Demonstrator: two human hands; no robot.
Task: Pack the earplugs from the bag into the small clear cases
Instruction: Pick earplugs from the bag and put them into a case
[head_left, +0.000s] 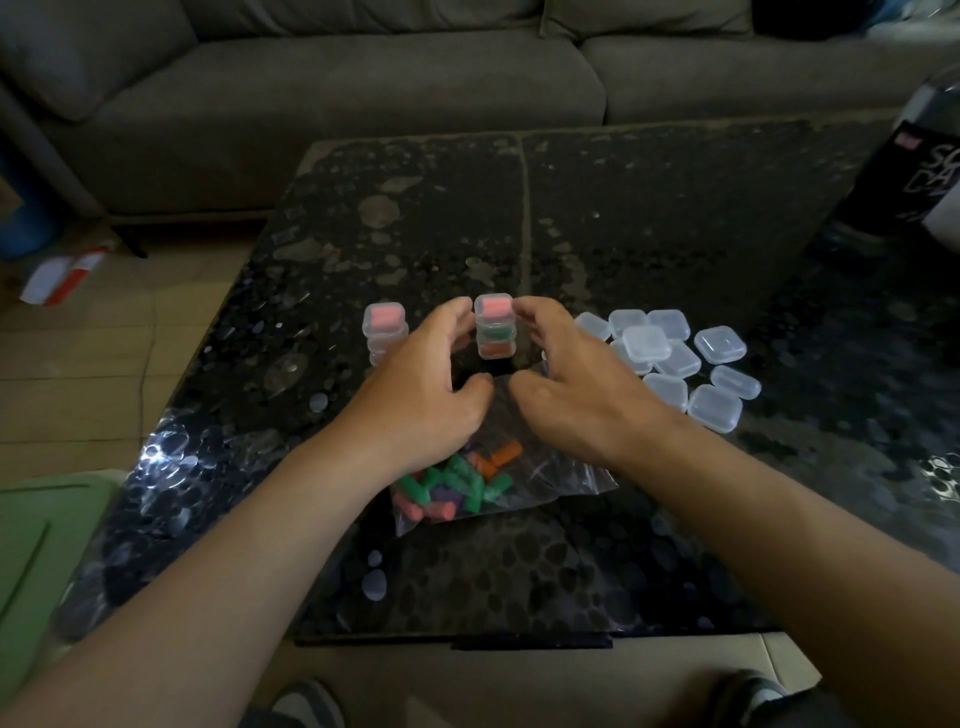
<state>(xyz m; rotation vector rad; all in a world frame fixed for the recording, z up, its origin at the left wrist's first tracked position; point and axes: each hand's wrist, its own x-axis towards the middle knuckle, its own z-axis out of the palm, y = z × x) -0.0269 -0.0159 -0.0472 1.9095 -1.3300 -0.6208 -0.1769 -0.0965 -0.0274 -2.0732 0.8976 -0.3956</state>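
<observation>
A clear plastic bag (561, 475) of green, orange, pink and purple earplugs (457, 480) lies on the table under my wrists. Just beyond it stands a stack of three filled clear cases (494, 328), with pink earplugs on top, then green, then orange. My left hand (431, 384) and my right hand (566, 379) flank this stack. Their fingertips lie at the two sides of the top case, and both thumbs hang lower, apart from it. A second stack of filled cases (385, 332) stands to the left. Several empty shut cases (675, 358) lie in a loose pile on the right.
The dark patterned glass table (623, 218) stretches back toward a grey sofa (363, 93). A dark labelled container (904, 171) stands at the table's far right. A green lid (36, 545) sits at the lower left, and a red-and-white box (62, 275) lies on the floor.
</observation>
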